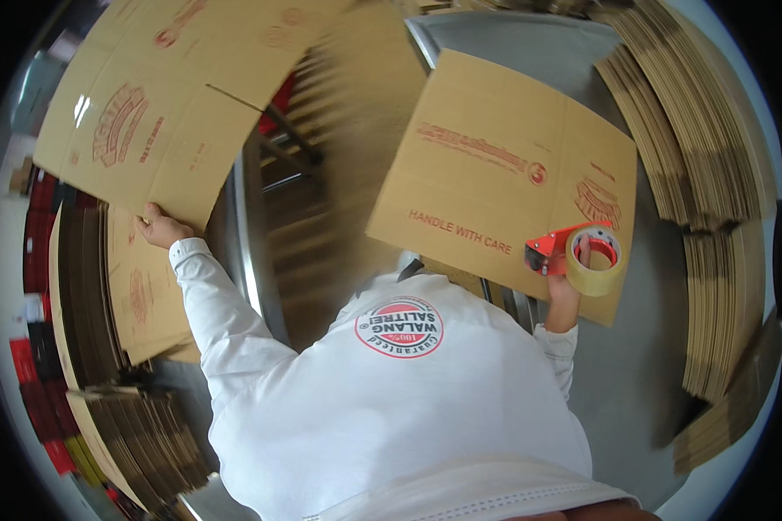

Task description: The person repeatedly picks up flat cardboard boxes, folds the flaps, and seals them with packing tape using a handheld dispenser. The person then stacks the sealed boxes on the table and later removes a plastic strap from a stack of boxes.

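Observation:
My left hand [161,228] pinches the lower edge of a large flattened cardboard box [161,95], brown with red print, which is held up at a tilt on the left. Gripped in my right hand [565,300] is a red handheld tape dispenser [550,249] carrying a roll of clear tape [598,276]. Behind the dispenser lies a second flat cardboard box [487,130] with red print, partly covered by the dispenser and that hand. My fingers round the dispenser's handle are mostly hidden.
Tall stacks of flattened boxes [695,113] line the right side. More stacked cardboard [139,443] stands at the lower left, with red crates [39,234] beyond. A grey metal table [617,382] extends beneath the right-hand box. Slatted brown flooring shows in the gap.

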The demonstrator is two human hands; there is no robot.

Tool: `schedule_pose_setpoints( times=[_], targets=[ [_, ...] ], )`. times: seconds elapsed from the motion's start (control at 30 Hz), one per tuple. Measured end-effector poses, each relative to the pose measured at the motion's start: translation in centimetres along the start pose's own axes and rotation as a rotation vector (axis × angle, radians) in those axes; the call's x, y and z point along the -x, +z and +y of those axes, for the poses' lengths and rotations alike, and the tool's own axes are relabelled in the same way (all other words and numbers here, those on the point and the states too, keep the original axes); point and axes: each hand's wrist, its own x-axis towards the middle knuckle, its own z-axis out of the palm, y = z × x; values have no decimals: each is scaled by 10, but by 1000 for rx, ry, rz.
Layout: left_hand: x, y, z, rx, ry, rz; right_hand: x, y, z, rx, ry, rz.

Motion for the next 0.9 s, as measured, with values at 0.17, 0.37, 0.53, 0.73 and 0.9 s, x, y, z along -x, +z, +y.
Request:
schedule_pose_setpoints(
  times=[0.17,0.37,0.53,0.73,0.9],
  targets=[
    [-38,-101,20,-330,-54,501,-11,2,3,-35,78,-11],
    [-83,-292,-5,-477,-344,698,-32,-11,6,-71,111,-58],
    [-119,-357,14,-551,-534,553,-48,-35,12,-94,117,-32],
    [-24,-135,43,-2018,293,526,-40,-67,19,-96,-14,-106],
    [94,79,-36,-887,630,-745,-40,-14,80,-221,56,-306]
  ],
)
